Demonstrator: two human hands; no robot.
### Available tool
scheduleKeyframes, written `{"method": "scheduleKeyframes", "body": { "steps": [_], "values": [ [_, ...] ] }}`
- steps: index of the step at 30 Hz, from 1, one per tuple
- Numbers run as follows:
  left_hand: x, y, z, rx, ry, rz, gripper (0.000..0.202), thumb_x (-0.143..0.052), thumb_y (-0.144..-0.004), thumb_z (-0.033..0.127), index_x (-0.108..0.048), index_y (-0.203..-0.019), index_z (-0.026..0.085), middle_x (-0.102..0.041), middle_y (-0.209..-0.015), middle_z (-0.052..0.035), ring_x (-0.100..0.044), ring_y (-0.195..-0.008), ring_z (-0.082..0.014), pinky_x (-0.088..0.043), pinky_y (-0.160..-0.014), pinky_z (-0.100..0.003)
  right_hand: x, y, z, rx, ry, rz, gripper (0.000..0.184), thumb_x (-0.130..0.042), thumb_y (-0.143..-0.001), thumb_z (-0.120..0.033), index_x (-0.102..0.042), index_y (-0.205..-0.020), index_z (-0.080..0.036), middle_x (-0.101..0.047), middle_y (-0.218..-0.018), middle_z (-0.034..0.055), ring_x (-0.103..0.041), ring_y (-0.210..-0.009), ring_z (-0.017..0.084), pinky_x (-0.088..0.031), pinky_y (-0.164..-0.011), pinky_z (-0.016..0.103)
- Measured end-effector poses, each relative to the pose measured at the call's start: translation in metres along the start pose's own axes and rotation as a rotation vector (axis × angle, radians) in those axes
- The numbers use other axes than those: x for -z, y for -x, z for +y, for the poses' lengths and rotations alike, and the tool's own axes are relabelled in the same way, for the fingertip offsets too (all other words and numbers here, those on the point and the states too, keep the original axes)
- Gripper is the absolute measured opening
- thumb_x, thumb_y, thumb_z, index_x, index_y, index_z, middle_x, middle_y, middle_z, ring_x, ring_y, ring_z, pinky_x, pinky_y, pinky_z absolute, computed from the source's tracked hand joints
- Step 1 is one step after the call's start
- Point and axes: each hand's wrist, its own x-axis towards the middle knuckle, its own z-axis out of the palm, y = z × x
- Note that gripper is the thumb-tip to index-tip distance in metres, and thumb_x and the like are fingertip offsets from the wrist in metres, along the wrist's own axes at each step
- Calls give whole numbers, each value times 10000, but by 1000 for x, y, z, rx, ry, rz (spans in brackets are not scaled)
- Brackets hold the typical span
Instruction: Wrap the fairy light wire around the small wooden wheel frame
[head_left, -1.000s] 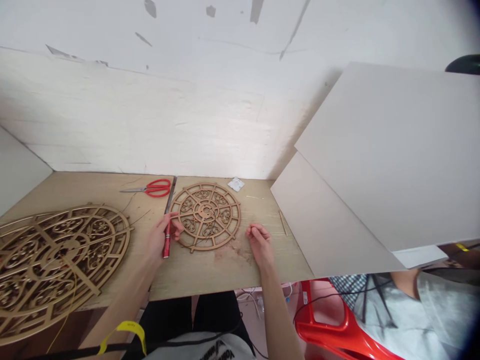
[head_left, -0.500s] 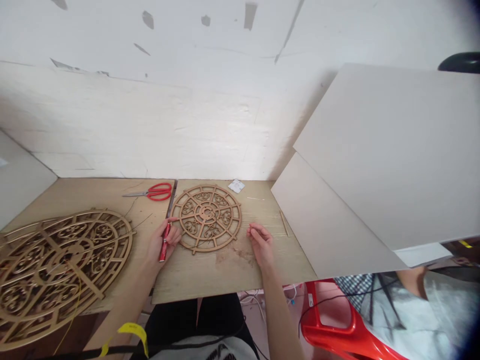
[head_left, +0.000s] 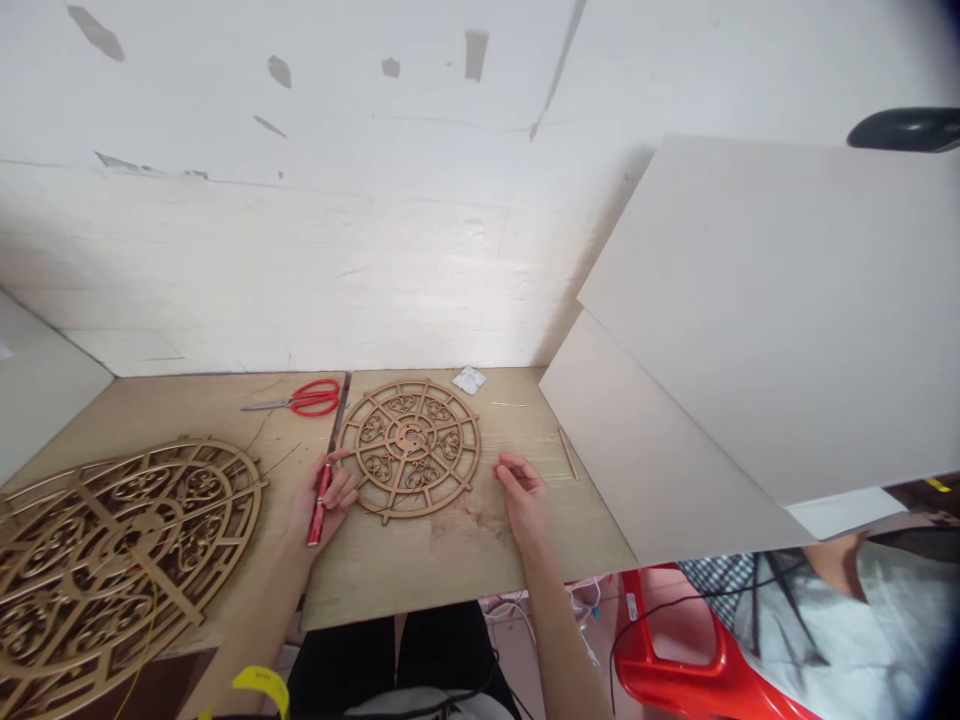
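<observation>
My left hand (head_left: 324, 497) grips a slim red tool (head_left: 316, 510) and rests on the wooden table (head_left: 420, 560), touching the left rim of a small round laser-cut wooden fretwork disc (head_left: 409, 447). My right hand (head_left: 520, 490) lies on the table just right of the disc, fingers curled and pinched together; what they hold, if anything, is too small to make out. A thin wire runs from the left hand toward the upper left.
A large oval fretwork panel (head_left: 112, 545) fills the left of the table. Red scissors (head_left: 304, 398) and a small white packet (head_left: 469, 379) lie at the back. Grey boards (head_left: 750, 330) lean at the right. Another person's sleeve (head_left: 855, 610) and a red chair (head_left: 675, 660) sit lower right.
The view has tilted up slightly, so everything sits lower in frame. My left hand has drawn the red tool back a little from the disc's rim. The right hand stays put.
</observation>
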Motion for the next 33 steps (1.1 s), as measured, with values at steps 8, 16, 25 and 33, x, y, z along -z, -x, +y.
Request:
{"method": "scheduleKeyframes", "body": {
  "steps": [8, 16, 25, 33],
  "values": [
    [7, -5, -2, -19, 71, 27, 181, -584, -896, 286, -699, -843, 156, -285, -413, 67, -264, -373, -63, -250, -371, -161, 0, 6, 3, 99, 150, 1, 257, -806, -698, -311, -728, -926, -223, -739, -943, 49, -674, -897, 199, -513, -884, 377],
    [11, -6, -6, -31, 149, 4, 143, -600, -860, 234, -699, -782, 166, -276, -422, 58, -297, -383, -66, -273, -369, -154, -7, 1, -6, 115, 296, 24, 200, -786, -712, -385, -744, -792, -207, -743, -820, 49, -661, -807, 207, -504, -810, 363],
    [4, -8, -11, -50, 141, 47, 220, -536, -888, 216, -706, -750, 195, -280, -429, 46, -265, -387, -81, -257, -360, -171, -79, 1, -35, 364, 717, -501, 191, -516, -875, -118, -673, -815, -208, -625, -793, 12, -561, -606, 135, -433, -597, 265],
    [-9, -4, -9, -43, 13, 93, 215, -571, -870, 283, -600, -668, 214, -274, -419, 54, -256, -380, -97, -254, -386, -212, -143, -24, -18, 695, 1221, -998, 354, -487, -791, 41, -713, -1007, -124, -622, -1053, 120, -597, -966, 221, -488, -854, 326]
  ]
}}
